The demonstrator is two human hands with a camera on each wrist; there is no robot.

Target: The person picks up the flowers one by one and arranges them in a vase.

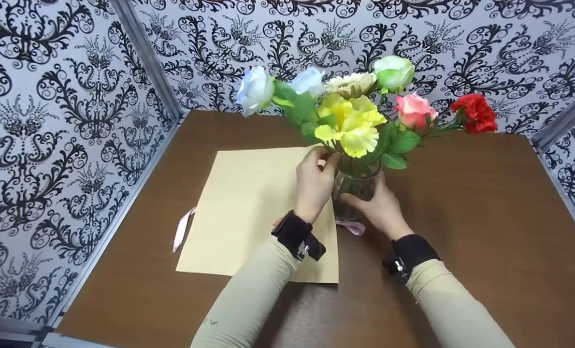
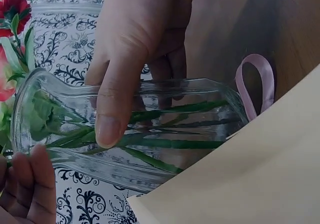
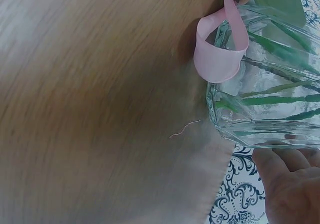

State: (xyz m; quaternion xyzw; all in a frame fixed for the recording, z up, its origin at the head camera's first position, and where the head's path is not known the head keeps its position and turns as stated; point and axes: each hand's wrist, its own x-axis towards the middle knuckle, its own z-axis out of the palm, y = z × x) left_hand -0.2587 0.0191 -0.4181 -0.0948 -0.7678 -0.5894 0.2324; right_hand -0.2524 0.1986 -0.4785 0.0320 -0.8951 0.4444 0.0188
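Observation:
A clear glass vase [image 1: 354, 185] holds several flowers, among them a yellow flower [image 1: 351, 124] low in front. My right hand [image 1: 383, 209] grips the vase from its right side, thumb across the front. The thumb [image 2: 112, 108] shows over the glass in the left wrist view, with green stems inside. At the vase's mouth my left hand [image 1: 315, 181] pinches a stem below the yellow flower; its exact hold is partly hidden. In the left wrist view the left fingers [image 2: 37, 179] are curled by the rim.
A cream sheet of paper [image 1: 241, 208] lies left of the vase, under my left forearm. Pink ribbon [image 1: 183, 229] sticks out at its left edge, and a ribbon loop [image 3: 220, 63] lies by the vase base. Patterned panels [image 1: 278, 43] stand behind the brown table [image 1: 490, 212].

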